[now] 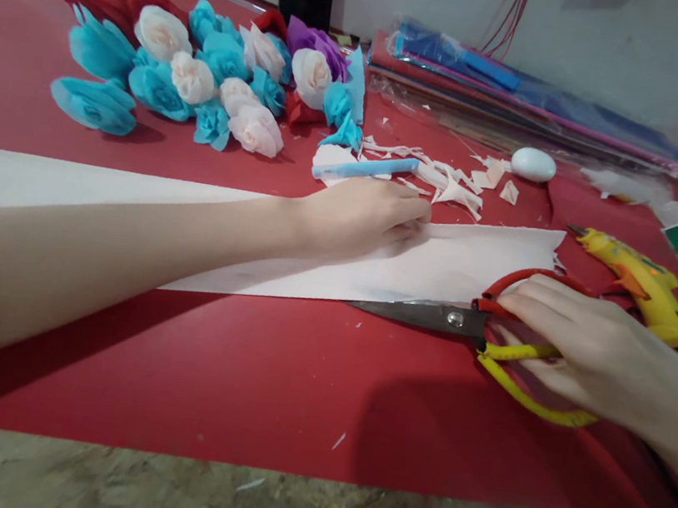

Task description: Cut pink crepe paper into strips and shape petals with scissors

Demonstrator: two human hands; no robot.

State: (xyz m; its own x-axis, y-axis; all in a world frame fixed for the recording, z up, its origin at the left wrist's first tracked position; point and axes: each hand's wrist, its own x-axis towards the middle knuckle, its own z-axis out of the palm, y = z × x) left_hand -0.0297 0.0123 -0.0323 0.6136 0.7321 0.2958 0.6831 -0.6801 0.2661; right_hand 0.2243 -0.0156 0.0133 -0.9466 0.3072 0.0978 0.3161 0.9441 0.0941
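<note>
Left forearm (pixel 124 257) nearest, slanting over the white paper strip (pixel 470 260), which lies lengthwise on the red table (pixel 270 387). Left hand (pixel 360 219) rests on the strip, fingers curled; can't tell if it pinches paper or only presses. Right hand (pixel 591 344) grips scissors (pixel 454 319) by red and yellow handles, blades nearly together along the strip's near edge; unclear if one is under the paper. For a clean cut, probably best to keep paper flat and taut, blades parallel to the edge, left fingers clear. No readable brands, labels or writing.
</note>
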